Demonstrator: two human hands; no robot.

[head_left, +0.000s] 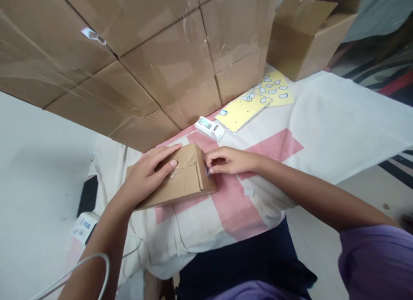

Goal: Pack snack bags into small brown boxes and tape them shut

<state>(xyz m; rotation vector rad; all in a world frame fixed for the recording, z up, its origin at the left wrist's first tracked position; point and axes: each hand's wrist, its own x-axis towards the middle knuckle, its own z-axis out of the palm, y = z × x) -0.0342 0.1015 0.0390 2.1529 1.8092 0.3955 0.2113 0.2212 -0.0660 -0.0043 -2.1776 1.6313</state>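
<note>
At the right end of the carton [185,174], along its long axis from the left hand [151,169] spread on top, pinches a small bluish piece [207,171] in the right hand [224,160].

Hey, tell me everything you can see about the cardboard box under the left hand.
The box is plain brown, apparently cardboard, oblong and closed, with shiny clear tape on top and a flap edge near its right end. It lies on pink-and-white cloth, before stacked cartons. The left hand rests over it, hiding part; the right hand pinches a small bluish piece at its right end; contact there is unclear.
</note>
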